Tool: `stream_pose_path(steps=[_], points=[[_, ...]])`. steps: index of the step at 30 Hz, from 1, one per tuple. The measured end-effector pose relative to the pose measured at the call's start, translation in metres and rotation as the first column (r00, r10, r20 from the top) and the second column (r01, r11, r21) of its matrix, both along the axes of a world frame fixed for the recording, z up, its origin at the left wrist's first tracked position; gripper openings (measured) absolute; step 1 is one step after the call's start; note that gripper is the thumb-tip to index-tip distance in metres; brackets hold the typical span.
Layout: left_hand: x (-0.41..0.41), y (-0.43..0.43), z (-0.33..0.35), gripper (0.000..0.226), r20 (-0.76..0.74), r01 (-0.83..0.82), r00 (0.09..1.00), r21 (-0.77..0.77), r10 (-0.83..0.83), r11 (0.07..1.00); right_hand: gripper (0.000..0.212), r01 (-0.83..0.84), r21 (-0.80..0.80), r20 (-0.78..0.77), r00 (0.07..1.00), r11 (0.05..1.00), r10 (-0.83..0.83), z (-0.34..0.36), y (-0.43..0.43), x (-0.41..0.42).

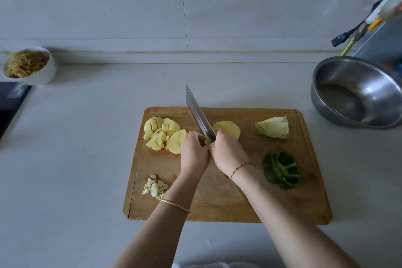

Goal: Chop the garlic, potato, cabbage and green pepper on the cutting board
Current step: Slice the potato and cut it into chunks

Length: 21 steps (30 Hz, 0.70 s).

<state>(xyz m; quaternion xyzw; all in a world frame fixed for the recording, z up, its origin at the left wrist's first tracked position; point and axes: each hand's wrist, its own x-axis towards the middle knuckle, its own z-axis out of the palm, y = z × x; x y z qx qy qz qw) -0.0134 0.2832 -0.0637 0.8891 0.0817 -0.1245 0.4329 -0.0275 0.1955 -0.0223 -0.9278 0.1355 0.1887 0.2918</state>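
Right hand (228, 152) is gripping the cleaver (198, 113) handle mid-frame, left hand (193, 151) is curling beside the blade, can't tell what it's pinning; potato (228, 129) just right of blade on cutting board (217, 202) is looking firm, wet-slick, so pin it from above, fingertips tucked.

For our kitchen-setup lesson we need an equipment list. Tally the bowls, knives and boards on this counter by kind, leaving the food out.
Bowls: 2 (white bowl, steel bowl)
Knives: 1 (cleaver, gripped by the right hand)
Boards: 1 (cutting board)
Total: 4
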Motion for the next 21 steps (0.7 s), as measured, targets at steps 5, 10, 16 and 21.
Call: stream_pose_path(steps=[5,10,16,21], points=[[0.002,-0.004,-0.004,0.007,0.014,0.023,1.0,0.043,-0.023,0.999,0.011,0.022,0.118,-0.043,0.999,0.993,-0.017,-0.001,-0.008,0.002],[0.0,-0.012,-0.002,0.009,0.033,0.057,0.998,0.093,-0.06,0.994,0.021,0.079,0.234,-0.06,0.996,0.969,-0.067,0.001,-0.022,-0.001],[0.0,-0.018,0.004,0.008,0.03,0.067,0.997,0.122,-0.071,0.99,0.022,0.11,0.279,-0.026,0.994,0.954,-0.107,0.004,-0.043,-0.007],[0.001,-0.012,0.001,0.032,0.0,0.131,0.991,0.066,-0.131,0.989,0.009,0.25,0.428,0.012,0.959,0.869,-0.282,0.019,-0.068,-0.009]])
